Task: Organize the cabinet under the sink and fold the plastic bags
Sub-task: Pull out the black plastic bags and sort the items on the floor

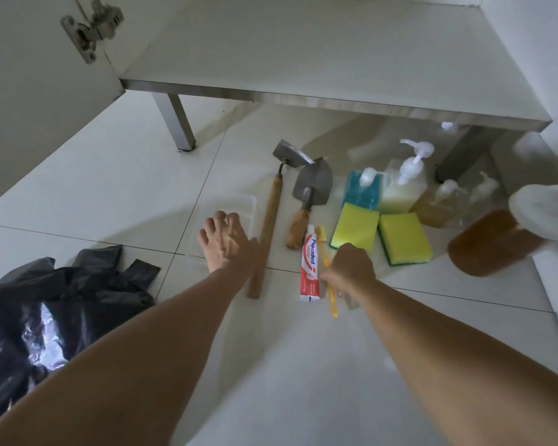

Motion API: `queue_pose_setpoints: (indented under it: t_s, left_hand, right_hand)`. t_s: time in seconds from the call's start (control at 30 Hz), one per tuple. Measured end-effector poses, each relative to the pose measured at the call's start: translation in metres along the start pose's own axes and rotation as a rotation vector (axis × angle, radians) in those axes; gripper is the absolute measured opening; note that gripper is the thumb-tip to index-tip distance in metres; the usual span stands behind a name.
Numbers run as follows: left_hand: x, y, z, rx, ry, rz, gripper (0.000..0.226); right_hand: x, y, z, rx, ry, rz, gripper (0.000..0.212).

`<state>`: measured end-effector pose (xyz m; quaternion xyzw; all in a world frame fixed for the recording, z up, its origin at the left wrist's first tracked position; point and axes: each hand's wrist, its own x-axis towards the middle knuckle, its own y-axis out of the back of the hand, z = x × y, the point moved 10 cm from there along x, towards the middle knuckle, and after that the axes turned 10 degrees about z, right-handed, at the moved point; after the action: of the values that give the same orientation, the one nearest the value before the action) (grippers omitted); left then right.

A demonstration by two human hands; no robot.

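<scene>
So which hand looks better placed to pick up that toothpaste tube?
The right hand, probably. It sits right beside the toothpaste tube, fingers curled at the yellow toothbrush. The left hand rests on the clear tray, beyond the long-handled hoe.

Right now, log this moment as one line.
left hand: on clear tray | right hand: pinching yellow toothbrush | black bags: unfolded

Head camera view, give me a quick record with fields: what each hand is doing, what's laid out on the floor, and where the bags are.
left hand: rests on clear plastic tray, fingers spread
right hand: grips yellow toothbrush
beside toothbrush: toothpaste tube
tools: hoe, trowel
sponges: two yellow sponges
bottles: pump bottles near the cabinet leg
black plastic bags: heaped at left, unfolded
cabinet shelf: bare where visible
</scene>
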<state>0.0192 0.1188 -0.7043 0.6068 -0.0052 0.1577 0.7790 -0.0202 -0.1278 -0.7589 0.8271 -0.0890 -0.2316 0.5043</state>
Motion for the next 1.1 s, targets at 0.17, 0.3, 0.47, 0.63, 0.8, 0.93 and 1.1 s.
queue_pose_setpoints:
  t_s: [0.17,0.3,0.47,0.63,0.8,0.93,1.1]
  left_hand:
    - [0.013,-0.001,-0.032,0.012,0.160,-0.034,0.069]
    - [0.010,-0.006,-0.058,-0.029,0.300,-0.130,0.085]
    - [0.000,-0.017,-0.074,-0.131,0.369,-0.221,0.100]
    - [-0.007,-0.021,-0.082,-0.202,0.415,-0.238,0.094]
    - [-0.012,-0.022,-0.089,-0.249,0.458,-0.226,0.091]
    - [-0.014,-0.019,-0.090,-0.279,0.472,-0.215,0.091]
    - [-0.012,-0.017,-0.102,-0.347,0.545,-0.147,0.046]
  right_hand:
    - [0.000,0.001,-0.008,0.110,-0.052,0.012,0.020]
    - [-0.004,-0.002,-0.017,0.112,-0.058,0.016,0.025]
    - [-0.006,0.001,-0.018,0.025,-0.053,0.059,0.039]
    - [-0.006,0.001,-0.016,0.082,-0.131,0.084,0.029]
    - [-0.009,-0.008,-0.016,0.123,-0.162,0.080,0.026]
    - [-0.007,-0.013,-0.016,0.143,-0.172,0.073,0.027]
    - [-0.002,-0.020,-0.016,0.167,-0.193,0.031,0.037]
